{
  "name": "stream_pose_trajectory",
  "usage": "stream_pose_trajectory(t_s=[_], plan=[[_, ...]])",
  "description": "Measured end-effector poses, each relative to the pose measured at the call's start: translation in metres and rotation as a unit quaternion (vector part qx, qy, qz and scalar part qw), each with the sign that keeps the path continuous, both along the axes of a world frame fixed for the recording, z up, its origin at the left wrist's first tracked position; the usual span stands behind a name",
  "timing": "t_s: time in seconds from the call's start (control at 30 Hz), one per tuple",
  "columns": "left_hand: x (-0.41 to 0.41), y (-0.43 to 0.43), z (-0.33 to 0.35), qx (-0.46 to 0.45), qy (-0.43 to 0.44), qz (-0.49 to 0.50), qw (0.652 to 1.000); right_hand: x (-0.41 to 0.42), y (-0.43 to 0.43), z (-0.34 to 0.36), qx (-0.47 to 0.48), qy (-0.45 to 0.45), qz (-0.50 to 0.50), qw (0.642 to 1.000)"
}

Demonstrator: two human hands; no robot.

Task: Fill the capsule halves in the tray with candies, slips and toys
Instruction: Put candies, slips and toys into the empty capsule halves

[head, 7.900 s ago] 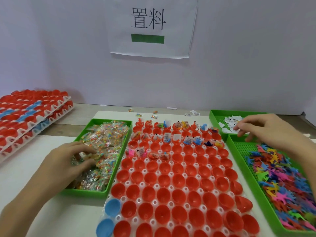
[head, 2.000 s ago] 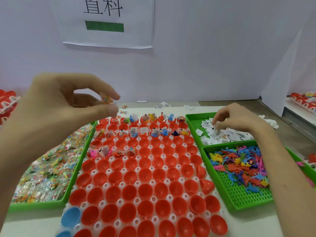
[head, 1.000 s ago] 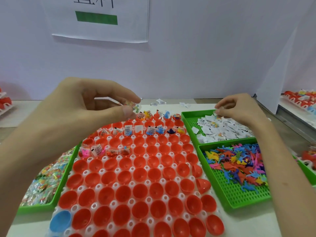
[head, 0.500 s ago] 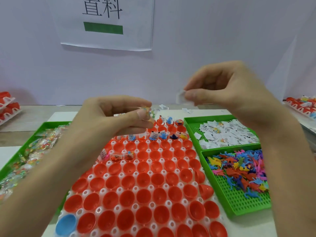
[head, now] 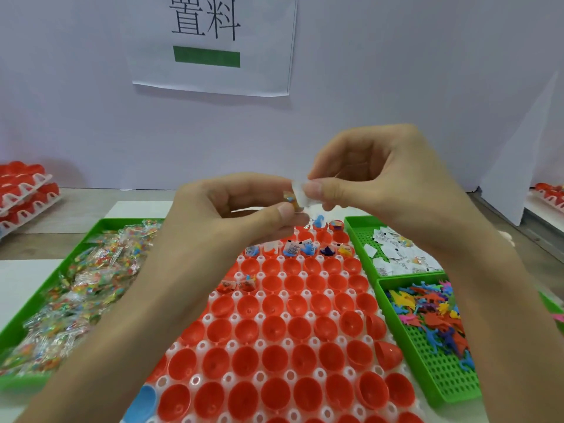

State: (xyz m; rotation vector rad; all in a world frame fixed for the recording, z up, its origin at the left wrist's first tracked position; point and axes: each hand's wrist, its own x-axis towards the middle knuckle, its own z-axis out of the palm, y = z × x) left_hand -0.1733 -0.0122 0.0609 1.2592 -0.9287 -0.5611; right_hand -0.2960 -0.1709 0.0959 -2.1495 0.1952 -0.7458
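While both hands hang together above the far end of the white plastic tray (head: 310, 315), each has something pinched. The left hand (head: 232, 209) has a tight grip, thumb against forefinger, on a small clear packet of coloured candy (head: 289, 198); its other fingers are curled underneath. The right hand (head: 381, 184) has a closed grip too, thumb and forefinger nipping a folded white paper slip (head: 300, 193), which touches the candy packet.

Below them the tray sits on the white counter (head: 18, 279), its sockets full of red capsule halves (head: 273, 328), open side up, most of them bare. Only those in the tray's far rows hold slips and little toys (head: 294, 248). One blue capsule half (head: 142, 403) sits at the tray's near left corner.

Left of the tray, touching it, lies a green plastic bin (head: 106, 222) heaped with wrapped candies (head: 76, 294). Right of the tray are two more green bins: the farther one (head: 354, 227) holds loose white slips (head: 393, 257), the nearer one (head: 427, 361) a tangle of coloured plastic toy figures (head: 427, 309). Beyond the tray, a printed paper sign (head: 210, 41) hangs on the wall.
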Motion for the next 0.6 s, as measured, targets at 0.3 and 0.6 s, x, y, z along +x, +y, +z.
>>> stream_pose_trajectory(t_s=[0.3,0.6], plan=[[-0.0052,-0.0051,-0.0028,-0.019,0.019,0.025,0.999,-0.0029,0.0008,0.0017,-0.020,0.022,-0.001,1.000],[-0.0047,-0.0087,-0.0090,-0.050,0.067,0.040,0.996,-0.0037,-0.0014,0.0025,0.007,-0.047,0.019,0.999]])
